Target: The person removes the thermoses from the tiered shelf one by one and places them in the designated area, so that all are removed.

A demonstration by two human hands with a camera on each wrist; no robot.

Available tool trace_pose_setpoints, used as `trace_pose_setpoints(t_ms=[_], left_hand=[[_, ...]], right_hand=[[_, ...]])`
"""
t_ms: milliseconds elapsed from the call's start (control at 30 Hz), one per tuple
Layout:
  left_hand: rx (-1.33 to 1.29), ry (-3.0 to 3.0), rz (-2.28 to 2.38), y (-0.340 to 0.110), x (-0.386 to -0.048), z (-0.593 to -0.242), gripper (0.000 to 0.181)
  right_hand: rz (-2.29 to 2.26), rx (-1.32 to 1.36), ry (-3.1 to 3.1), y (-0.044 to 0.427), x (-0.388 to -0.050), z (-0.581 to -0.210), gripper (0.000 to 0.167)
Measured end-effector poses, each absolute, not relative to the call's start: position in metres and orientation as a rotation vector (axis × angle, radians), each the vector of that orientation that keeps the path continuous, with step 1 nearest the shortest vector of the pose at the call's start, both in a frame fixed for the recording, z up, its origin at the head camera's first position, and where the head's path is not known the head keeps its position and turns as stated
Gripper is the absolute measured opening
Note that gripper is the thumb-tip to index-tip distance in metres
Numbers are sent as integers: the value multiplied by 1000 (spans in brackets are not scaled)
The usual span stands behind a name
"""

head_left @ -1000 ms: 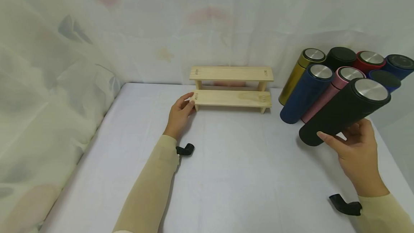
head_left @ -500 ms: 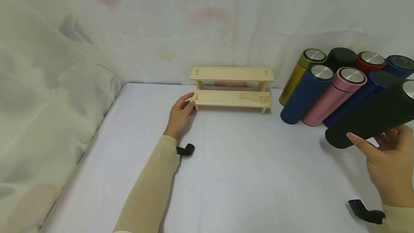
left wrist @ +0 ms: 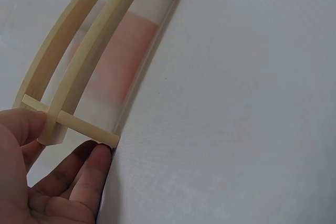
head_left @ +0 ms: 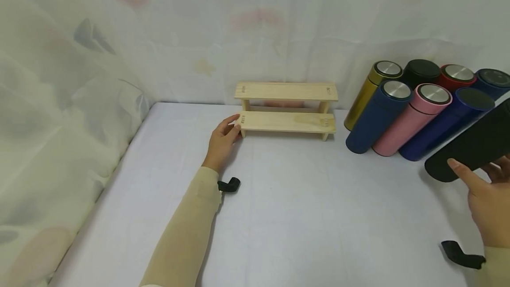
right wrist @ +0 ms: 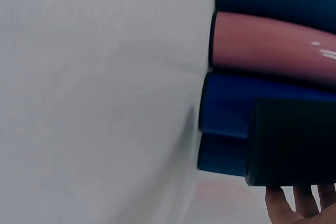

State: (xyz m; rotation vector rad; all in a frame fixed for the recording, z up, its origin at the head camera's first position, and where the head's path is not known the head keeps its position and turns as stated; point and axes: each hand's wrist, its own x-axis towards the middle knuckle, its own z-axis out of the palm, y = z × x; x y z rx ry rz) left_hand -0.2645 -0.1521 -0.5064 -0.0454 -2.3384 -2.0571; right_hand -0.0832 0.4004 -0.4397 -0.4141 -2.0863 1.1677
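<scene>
A two-tier wooden shelf stand [head_left: 287, 121] is at the back middle of the table. At the left end of its lower step, my left hand [head_left: 221, 145] holds on, thumb and fingers pinching the edge; the left wrist view shows the hand [left wrist: 63, 182] at the same board end. On the far right, my right hand [head_left: 492, 203] grips a black thermos bottle [head_left: 466, 149], tilted in this view and partly beyond the frame. In the right wrist view the black thermos [right wrist: 294, 142] is in front of a blue thermos [right wrist: 231, 108], fingers under its side.
Standing close together at the back right are navy [head_left: 376, 118], pink [head_left: 414, 118] and blue thermoses [head_left: 446, 125]. Behind them are a gold one [head_left: 364, 98], a black one [head_left: 421, 71], a red one [head_left: 458, 74] and a dark blue one [head_left: 494, 79]. A patterned curtain [head_left: 199, 34] hangs behind.
My right hand has carried the black thermos to the right, past the front row, uncovering the pink and blue thermoses. The left hand and the wooden stand have stayed in place.
</scene>
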Motion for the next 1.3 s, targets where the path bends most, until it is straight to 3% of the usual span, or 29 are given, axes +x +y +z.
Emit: trace_pose_setpoints(t_ms=[467,1300], left_hand=[[-47,-2339,-2075,-152,-264,-507,40],[-44,-2330,-2073,-153,-266,-510,39]], right_hand=[[1404,-1009,-2070,418,-99,-446,74],[1487,-998,-2124,429,-118,-453,89]])
